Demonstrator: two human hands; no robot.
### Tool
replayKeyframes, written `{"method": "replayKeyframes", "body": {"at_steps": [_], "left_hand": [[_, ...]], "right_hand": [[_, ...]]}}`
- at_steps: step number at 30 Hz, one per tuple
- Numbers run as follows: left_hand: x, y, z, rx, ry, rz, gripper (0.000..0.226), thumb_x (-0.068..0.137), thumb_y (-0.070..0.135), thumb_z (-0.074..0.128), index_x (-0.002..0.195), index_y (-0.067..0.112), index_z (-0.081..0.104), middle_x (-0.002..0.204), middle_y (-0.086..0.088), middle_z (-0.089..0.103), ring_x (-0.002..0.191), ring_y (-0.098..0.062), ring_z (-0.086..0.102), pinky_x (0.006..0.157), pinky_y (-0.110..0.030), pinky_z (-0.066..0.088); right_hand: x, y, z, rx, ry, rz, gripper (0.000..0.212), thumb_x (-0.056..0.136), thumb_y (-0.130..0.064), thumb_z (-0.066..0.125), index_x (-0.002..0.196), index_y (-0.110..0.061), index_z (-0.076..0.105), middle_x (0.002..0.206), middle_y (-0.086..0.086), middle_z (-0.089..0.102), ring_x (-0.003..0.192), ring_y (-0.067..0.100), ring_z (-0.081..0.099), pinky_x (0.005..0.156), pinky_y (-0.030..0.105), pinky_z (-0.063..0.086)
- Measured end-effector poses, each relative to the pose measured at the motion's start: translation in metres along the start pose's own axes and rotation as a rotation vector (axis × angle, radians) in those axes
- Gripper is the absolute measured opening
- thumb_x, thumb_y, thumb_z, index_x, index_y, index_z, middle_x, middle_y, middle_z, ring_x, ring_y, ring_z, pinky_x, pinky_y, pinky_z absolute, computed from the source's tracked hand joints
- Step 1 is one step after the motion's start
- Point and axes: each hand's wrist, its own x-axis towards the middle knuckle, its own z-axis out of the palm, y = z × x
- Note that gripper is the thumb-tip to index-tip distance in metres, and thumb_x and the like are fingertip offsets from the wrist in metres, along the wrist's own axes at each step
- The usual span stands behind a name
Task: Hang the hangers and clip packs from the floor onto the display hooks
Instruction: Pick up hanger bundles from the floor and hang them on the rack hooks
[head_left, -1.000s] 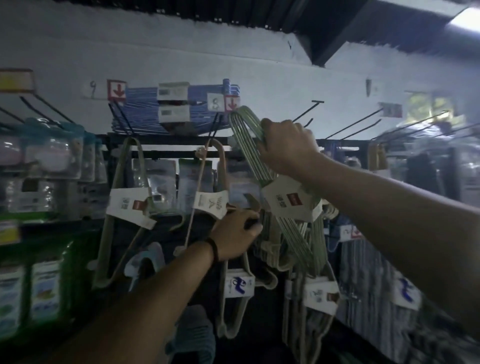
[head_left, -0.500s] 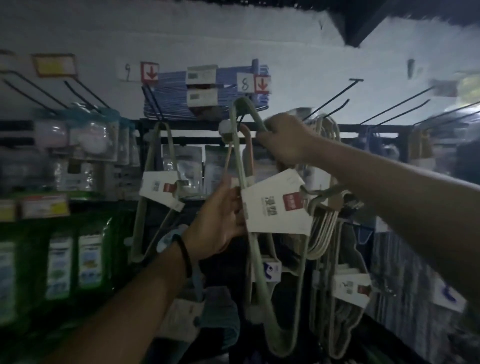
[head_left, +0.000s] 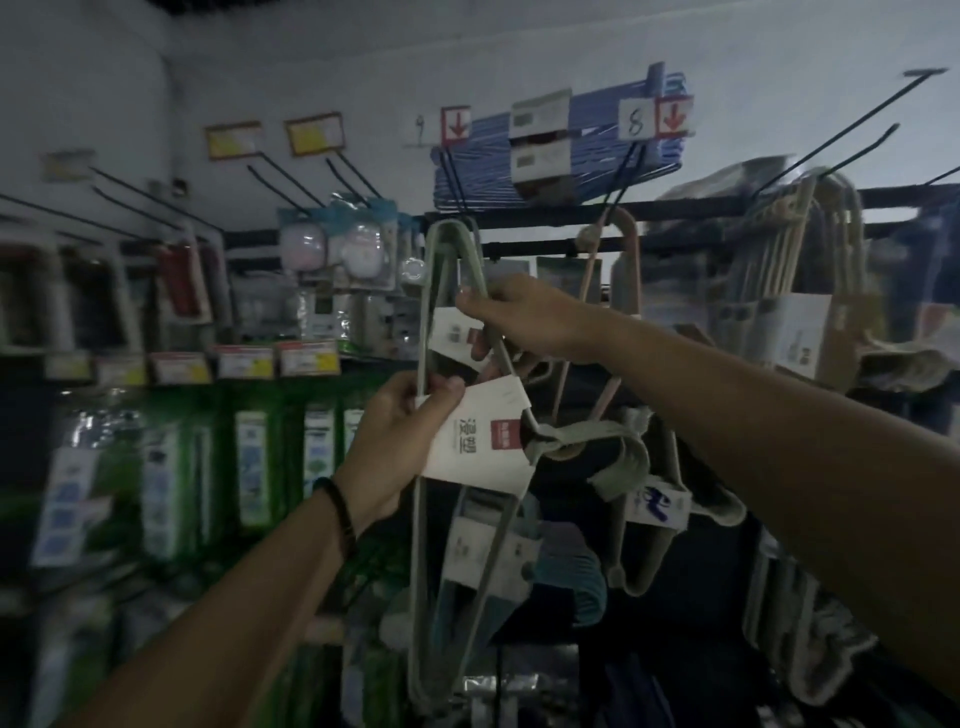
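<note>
Hands (head_left: 400, 441) on hanger pack (head_left: 483, 447) edges

dim room, pale wall (head_left: 311, 62) above a black rail (head_left: 701, 210).

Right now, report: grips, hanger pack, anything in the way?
Left grip pinches hanger pack. Right grip holds its upper wire. Hung pack directly behind.

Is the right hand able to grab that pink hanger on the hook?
Probably not right now. The pink hanger hangs just past the right hand with nothing between, but that hand is busy gripping the green hangers.
</note>
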Motion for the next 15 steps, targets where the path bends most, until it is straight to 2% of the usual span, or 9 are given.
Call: {"method": "replayKeyframes", "body": {"at_steps": [2,3,5,7,10,12,14,15], "left_hand": [[0.0,0.0,-0.008,0.05,0.005,-0.024,0.032,0.1,0.04,0.067,0.113,0.011,0.065,0.097,-0.009,0.08,0.086,-0.028,0.078,0.075,-0.046,0.063],[0.003,0.0,-0.011,0.096,0.009,-0.044,0.029,0.1,0.045,0.064,0.109,0.018,0.066,0.094,-0.007,0.08,0.084,-0.027,0.078,0.077,-0.049,0.063],[0.012,0.0,-0.018,0.231,0.01,-0.074,0.033,0.103,0.054,0.054,0.107,0.023,0.066,0.087,-0.005,0.08,0.077,-0.024,0.078,0.074,-0.048,0.063],[0.024,0.0,-0.022,0.396,0.014,-0.069,0.04,0.106,0.057,0.043,0.108,0.025,0.066,0.082,-0.003,0.078,0.071,-0.019,0.076,0.064,-0.037,0.058],[0.039,-0.001,-0.026,0.559,0.033,0.037,0.044,0.109,0.055,0.034,0.118,0.025,0.064,0.085,0.005,0.074,0.075,-0.01,0.072,0.063,-0.026,0.049],[0.046,0.001,-0.027,0.578,0.018,0.141,0.041,0.107,0.056,0.039,0.133,0.029,0.056,0.097,0.013,0.072,0.084,-0.001,0.07,0.069,-0.019,0.05],[0.054,0.003,-0.031,0.574,-0.053,0.264,0.051,0.102,0.059,0.05,0.147,0.039,0.036,0.125,0.022,0.064,0.106,0.006,0.064,0.091,-0.016,0.05],[0.058,0.006,-0.032,0.589,-0.072,0.333,0.064,0.1,0.06,0.056,0.153,0.043,0.024,0.141,0.021,0.055,0.12,0.005,0.057,0.104,-0.018,0.044]], "right_hand": [[0.007,-0.006,0.012,-0.128,0.091,0.012,0.04,0.11,-0.04,0.048,0.112,-0.004,0.067,0.098,0.015,0.077,0.076,0.027,0.077,0.066,0.041,0.066],[0.012,-0.009,0.019,-0.247,0.124,0.011,0.038,0.11,-0.034,0.048,0.11,-0.003,0.07,0.105,0.015,0.077,0.083,0.027,0.076,0.071,0.039,0.065],[0.02,-0.017,0.033,-0.432,0.15,0.095,0.034,0.109,-0.029,0.048,0.121,-0.005,0.069,0.122,0.015,0.07,0.107,0.03,0.069,0.078,0.037,0.058],[0.029,-0.018,0.04,-0.692,0.137,0.081,0.034,0.109,-0.028,0.05,0.126,-0.006,0.069,0.122,0.013,0.067,0.112,0.031,0.064,0.074,0.038,0.051],[0.053,-0.014,0.041,-0.536,0.231,0.124,0.03,0.104,-0.017,0.05,0.121,0.0,0.068,0.118,0.019,0.067,0.098,0.034,0.063,0.075,0.037,0.045],[0.068,-0.018,0.04,-0.456,0.293,0.099,0.027,0.102,-0.013,0.051,0.118,0.001,0.066,0.115,0.022,0.067,0.094,0.036,0.061,0.076,0.037,0.043],[0.079,-0.028,0.033,-0.487,0.294,0.067,0.023,0.101,-0.013,0.053,0.114,0.001,0.066,0.105,0.02,0.065,0.098,0.037,0.065,0.074,0.036,0.043],[0.087,-0.035,0.028,-0.51,0.304,0.05,0.02,0.101,-0.013,0.054,0.108,0.001,0.066,0.098,0.016,0.062,0.091,0.034,0.064,0.071,0.035,0.043]]}}
